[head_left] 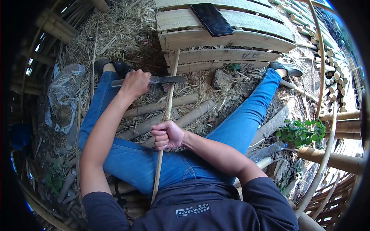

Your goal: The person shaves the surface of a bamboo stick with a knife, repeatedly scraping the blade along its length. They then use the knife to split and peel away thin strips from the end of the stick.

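Observation:
My left hand [135, 82] is closed around the handle of a knife [171, 79]. Its dark flat blade points right and crosses the upper part of a long pale stick [169, 96], which looks like split bamboo. Lower down, my right hand [168, 135] grips that stick in a fist in front of my lap. The stick's far end meets the side of a wooden slatted crate [227, 40], and its near end runs down beside my waist. My legs in blue jeans [243, 115] are spread to either side.
A black phone [212, 19] lies on the crate. Cut bamboo pieces [192, 113] and straw [111, 34] cover the ground between my legs. A clear plastic bag [65, 92] is at left. Stacked bamboo poles [335, 73], a leafy plant [302, 133] and a curved pole [322, 165] are at right.

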Available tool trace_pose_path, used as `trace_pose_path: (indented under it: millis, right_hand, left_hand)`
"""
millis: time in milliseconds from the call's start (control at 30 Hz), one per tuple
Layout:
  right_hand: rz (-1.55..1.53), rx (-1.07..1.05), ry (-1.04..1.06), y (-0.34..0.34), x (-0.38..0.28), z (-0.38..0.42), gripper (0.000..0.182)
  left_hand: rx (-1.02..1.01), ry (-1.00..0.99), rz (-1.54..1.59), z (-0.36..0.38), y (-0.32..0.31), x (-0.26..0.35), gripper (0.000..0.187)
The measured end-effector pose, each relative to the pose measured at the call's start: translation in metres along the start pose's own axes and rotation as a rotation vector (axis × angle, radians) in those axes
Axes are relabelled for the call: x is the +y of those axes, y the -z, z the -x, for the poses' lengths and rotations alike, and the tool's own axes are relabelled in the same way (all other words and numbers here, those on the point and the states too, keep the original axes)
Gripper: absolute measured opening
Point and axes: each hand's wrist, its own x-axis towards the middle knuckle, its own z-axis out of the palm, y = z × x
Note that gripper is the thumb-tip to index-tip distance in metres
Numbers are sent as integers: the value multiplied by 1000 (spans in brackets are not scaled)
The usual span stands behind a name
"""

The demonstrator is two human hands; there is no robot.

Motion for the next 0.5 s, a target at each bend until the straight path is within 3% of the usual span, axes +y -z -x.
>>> trace_pose_path:
  millis: [167, 267, 500]
  right_hand:
    - [33, -29, 2, 0, 0, 0, 46]
    - [29, -45, -1, -1, -2, 0, 46]
    - [28, -31, -2, -3, -1, 0, 46]
  left_hand:
    - [25, -11, -51, -23, 11, -4, 7]
    - [2, -130, 99, 0, 20, 5, 8]
    - [-160, -99, 131, 48, 18, 14, 10]
